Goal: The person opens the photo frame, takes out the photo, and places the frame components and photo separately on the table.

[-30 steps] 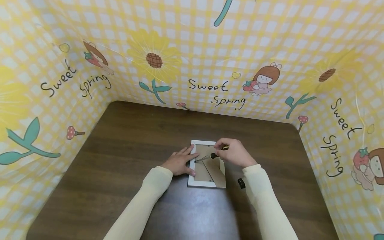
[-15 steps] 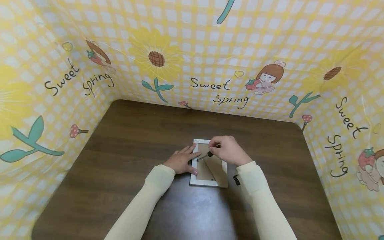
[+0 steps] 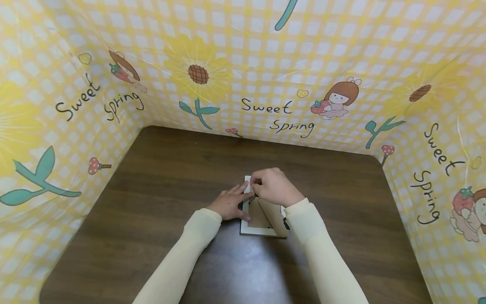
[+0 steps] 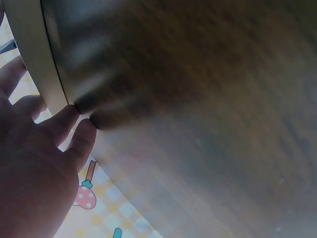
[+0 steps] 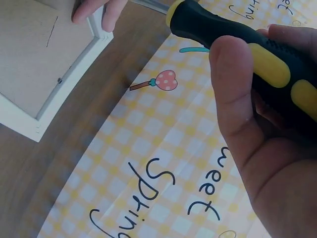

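Note:
A white picture frame (image 3: 260, 231) lies back side up on the table, its brown backing board (image 3: 259, 218) crossed by a slanting line. Along its left edge my left hand (image 3: 227, 206) rests with spread fingers, thumb and index finger over the rim. In the left wrist view, the fingertips (image 4: 69, 113) meet the frame's side. My right hand (image 3: 276, 188) grips a screwdriver (image 5: 223, 29) by its black-and-yellow handle, above the frame near the left index finger. In the head view that hand hides most of the handle. A small metal tab (image 5: 60, 80) shows at the board's edge.
A small black object (image 3: 286, 223) lies right of the frame, partly covered by the right sleeve (image 3: 303, 219). The dark wooden table (image 3: 159, 181) is enclosed by a yellow checked cloth (image 3: 262, 76) at the back and both sides.
My right hand has moved left across the frame with the screwdriver, closer to the left index finger. The right sleeve now overlaps the small black object. The left hand keeps its place.

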A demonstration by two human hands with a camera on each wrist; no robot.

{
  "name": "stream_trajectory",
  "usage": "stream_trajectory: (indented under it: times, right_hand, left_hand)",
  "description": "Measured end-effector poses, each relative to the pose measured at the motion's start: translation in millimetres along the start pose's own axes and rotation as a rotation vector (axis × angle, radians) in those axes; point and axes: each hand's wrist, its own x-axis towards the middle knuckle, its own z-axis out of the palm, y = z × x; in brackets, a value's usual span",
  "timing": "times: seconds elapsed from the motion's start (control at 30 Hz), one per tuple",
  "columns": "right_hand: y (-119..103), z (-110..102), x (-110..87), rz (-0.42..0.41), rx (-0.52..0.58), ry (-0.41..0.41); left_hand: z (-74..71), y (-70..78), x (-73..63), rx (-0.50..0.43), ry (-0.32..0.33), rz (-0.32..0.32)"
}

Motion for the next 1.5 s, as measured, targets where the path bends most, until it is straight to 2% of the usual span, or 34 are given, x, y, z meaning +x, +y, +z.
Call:
stream_trajectory:
  times: [0.3,0.4,0.67,0.97,1.1,1.2,1.37,1.5]
  right_hand:
    - [-5,2,3.9,-0.006,0.008,-0.012]
    - [1,0,0.8,0.008,0.005,-0.017]
    - [26,-6,-13.1,0.159,0.094,0.021]
    - [0,2,2.0,0.052,0.024,-0.003]
    - [-7,3,4.4,0.043,0.022,-0.006]
    - [-6,2,3.2,0.069,0.016,0.0]
    - [13,-2,-10.0,0.118,0.065,0.084]
    - [31,-7,-32.2,0.165,0.132,0.263]
  left_hand:
    - [1.0,-2.5,-0.3,-0.005,0.011,0.009]
    - [2.0,-3.0,0.4,0.003,0.006,0.01]
    - [0.4,-1.3,0.5,-0.027,-0.004,0.012]
    - [-3.5,3.3,-2.4,-0.035,-0.014,-0.006]
    - [-4.5,3.6,-2.8,-0.049,-0.02,-0.007]
    - [-4.2,2.0,-2.2,-0.047,-0.016,0.001]
    - [-3.3,0.3,-1.1,-0.049,0.001,0.007]
    - [-2.1,-0.4,-0.4,-0.063,0.013,0.013]
